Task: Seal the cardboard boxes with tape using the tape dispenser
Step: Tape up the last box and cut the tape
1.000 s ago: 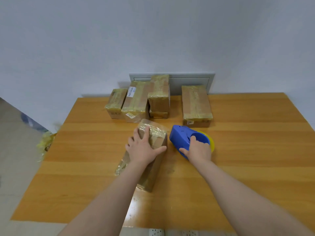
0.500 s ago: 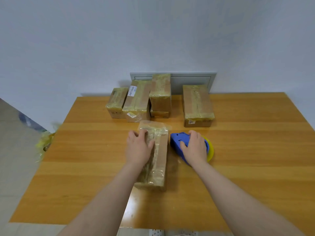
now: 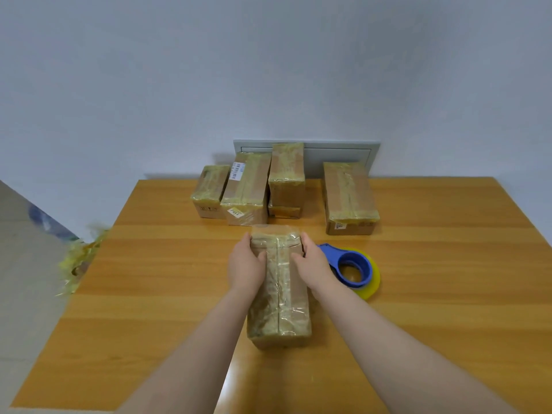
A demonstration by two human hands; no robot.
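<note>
surface: orange-brown wooden table, carrying every item.
far stock: several brown cardboard boxes under yellowish tape, grouped at the far edge by the wall, one stacked, one apart to the right.
work piece: long brown cardboard box at table centre, lying lengthwise, top seam taped; a clear tape flap stands loose at its far end.
tool: blue plastic tape dispenser with yellowish roll, flat on the table just right of the long box, unheld.
left grip: left hand clasps the far left edge, fingers curled down the side, thumb on top.
right grip: right hand mirrors it on the right edge.
hazard: judged, the loose flap may crease or stick to fingers if pressed unevenly, leaving the end unsealed; the right forearm passes near the dispenser and could knock it.
</note>
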